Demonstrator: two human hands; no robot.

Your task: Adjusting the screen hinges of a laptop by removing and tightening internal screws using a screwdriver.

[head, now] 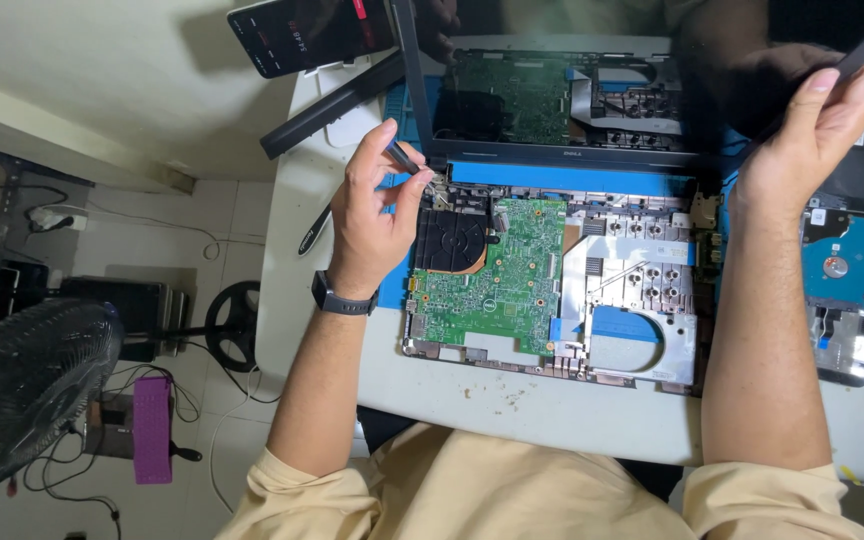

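At a white table (512,405), the left hand (377,215) is pinching a screwdriver (404,158) at the opened laptop base (552,290)'s hinge corner while the right hand (812,130) is gripping the raised screen (572,90).

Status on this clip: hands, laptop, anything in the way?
Left hand pinches a screwdriver at the hinge corner. Right hand holds the screen lid upright. Laptop base open, green board bare. Nothing blocks the hands.
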